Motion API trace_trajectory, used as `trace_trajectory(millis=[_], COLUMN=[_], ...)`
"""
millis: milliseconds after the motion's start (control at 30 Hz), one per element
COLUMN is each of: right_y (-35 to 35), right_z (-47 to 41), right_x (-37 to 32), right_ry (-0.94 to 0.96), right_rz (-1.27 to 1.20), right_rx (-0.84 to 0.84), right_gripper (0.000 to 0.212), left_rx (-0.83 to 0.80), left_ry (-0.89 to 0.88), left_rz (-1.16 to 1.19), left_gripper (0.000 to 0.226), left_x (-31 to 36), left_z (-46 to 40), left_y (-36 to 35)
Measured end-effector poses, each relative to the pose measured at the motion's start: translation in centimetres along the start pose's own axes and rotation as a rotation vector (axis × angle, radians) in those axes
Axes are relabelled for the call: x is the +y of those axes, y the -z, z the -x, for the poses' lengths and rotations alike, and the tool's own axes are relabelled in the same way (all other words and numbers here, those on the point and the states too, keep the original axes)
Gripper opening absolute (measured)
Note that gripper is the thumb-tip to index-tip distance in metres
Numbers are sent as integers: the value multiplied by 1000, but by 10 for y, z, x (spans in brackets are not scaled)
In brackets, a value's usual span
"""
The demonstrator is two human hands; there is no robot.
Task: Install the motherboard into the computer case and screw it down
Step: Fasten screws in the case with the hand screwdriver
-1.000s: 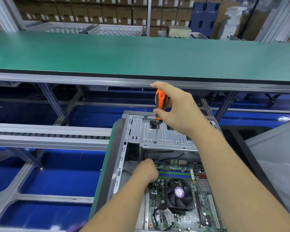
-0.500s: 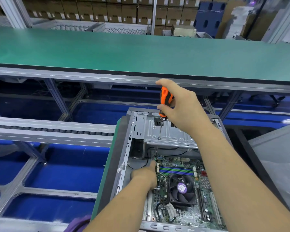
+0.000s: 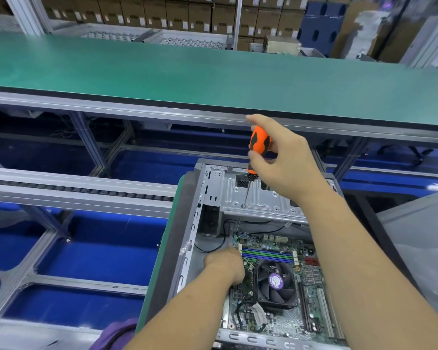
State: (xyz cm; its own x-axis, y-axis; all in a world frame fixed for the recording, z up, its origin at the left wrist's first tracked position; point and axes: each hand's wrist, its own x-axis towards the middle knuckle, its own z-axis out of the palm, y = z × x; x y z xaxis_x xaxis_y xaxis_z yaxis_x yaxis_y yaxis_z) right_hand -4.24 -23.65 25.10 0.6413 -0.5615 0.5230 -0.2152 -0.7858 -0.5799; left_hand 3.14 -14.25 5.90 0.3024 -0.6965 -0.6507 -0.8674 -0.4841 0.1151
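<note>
The case (image 3: 238,223) lies open on its side, with the motherboard (image 3: 283,294) flat inside its near half, the fan (image 3: 276,284) at the board's middle and the memory slots (image 3: 267,256) just beyond the fan. Above the case's far end the right hand (image 3: 286,160) grips the orange-and-black handle of a screwdriver (image 3: 259,145), fingers and thumb curled round it; the shaft runs down through the metal drive cage (image 3: 261,198) at the far end of the case, toward the board's far left corner. The left hand (image 3: 225,267) rests on the board's left edge beside the fan, fingers curled under; whether it holds anything I cannot tell. A green bench (image 3: 187,77) runs across beyond the case, and a roller track (image 3: 74,190) lies to the case's left.
</note>
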Motion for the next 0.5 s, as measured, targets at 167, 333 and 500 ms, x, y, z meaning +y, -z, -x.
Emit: trace_trajectory(millis=[167, 333, 500], right_y=[3, 8, 6], right_z=[-7, -8, -10], right_x=[1, 3, 5], right_ry=[-3, -34, -62], right_rz=[133, 11, 118], right_rx=[20, -15, 75], right_gripper=[52, 53, 47], left_rx=[18, 19, 22], left_ry=[-8, 4, -1], left_rz=[-8, -5, 3], left_gripper=[60, 62, 63], left_x=[1, 3, 3], left_z=[0, -2, -3], left_y=[0, 0, 1])
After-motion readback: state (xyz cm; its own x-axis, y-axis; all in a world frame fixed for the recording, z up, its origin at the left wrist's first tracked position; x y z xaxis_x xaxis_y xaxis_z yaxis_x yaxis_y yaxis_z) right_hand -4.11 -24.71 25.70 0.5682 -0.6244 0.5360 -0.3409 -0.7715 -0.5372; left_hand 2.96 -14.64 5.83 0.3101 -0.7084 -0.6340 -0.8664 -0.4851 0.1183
